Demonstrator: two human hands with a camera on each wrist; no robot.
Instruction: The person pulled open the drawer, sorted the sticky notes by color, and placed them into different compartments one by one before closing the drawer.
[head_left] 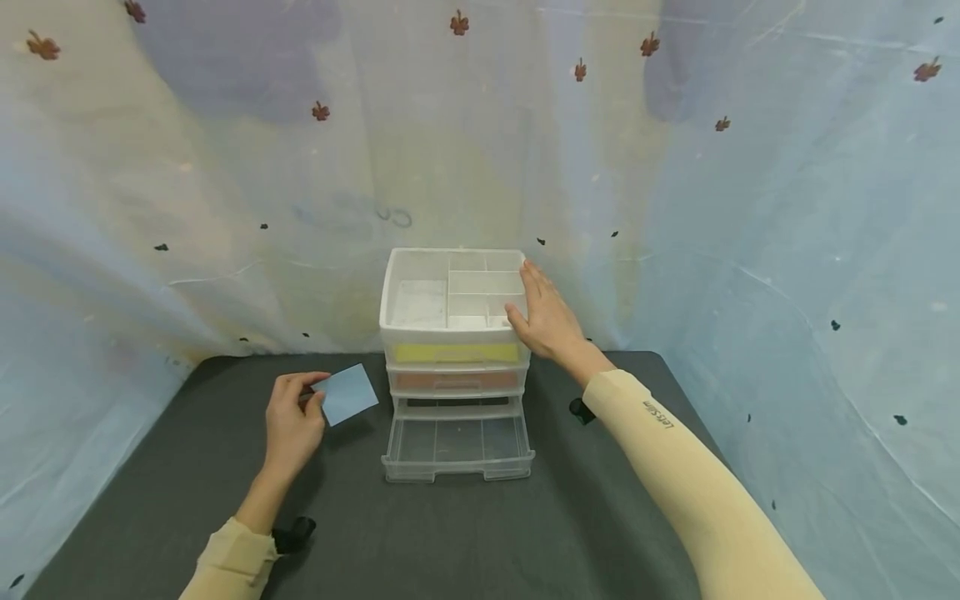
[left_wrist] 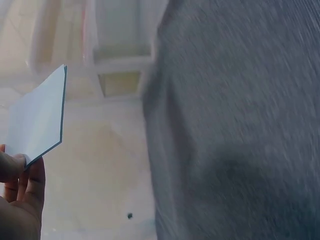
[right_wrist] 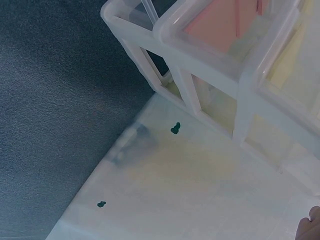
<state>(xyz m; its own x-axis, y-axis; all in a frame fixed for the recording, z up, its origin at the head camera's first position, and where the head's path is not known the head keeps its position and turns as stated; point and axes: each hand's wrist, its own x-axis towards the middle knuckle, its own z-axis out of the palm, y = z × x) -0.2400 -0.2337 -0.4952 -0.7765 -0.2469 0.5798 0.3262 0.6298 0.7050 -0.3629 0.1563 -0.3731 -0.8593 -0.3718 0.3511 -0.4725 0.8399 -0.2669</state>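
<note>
Between thumb and fingers my left hand (head_left: 292,425) pinches a light blue paper square (head_left: 347,394), held tilted left of the drawer unit. The left wrist view shows the same blue square (left_wrist: 40,115) edge-on, with a thin dark blue edge. A white plastic drawer unit (head_left: 386,321) stands at centre, its clear bottom drawer (head_left: 459,471) pulled out toward me. Yellow shows in the top drawer (head_left: 456,353) and pinkish orange in the middle drawer (head_left: 456,382), both pushed in. My right hand (head_left: 551,317) rests with extended fingers on the unit's upper right edge.
A compartmented tray (head_left: 420,304) tops the unit. Beneath everything lies a dark grey table (head_left: 450,542). Behind and beside it hangs a pale patterned sheet (head_left: 465,167), close to the unit's back. Black wrist gear (head_left: 294,535) sits by the left wrist.
</note>
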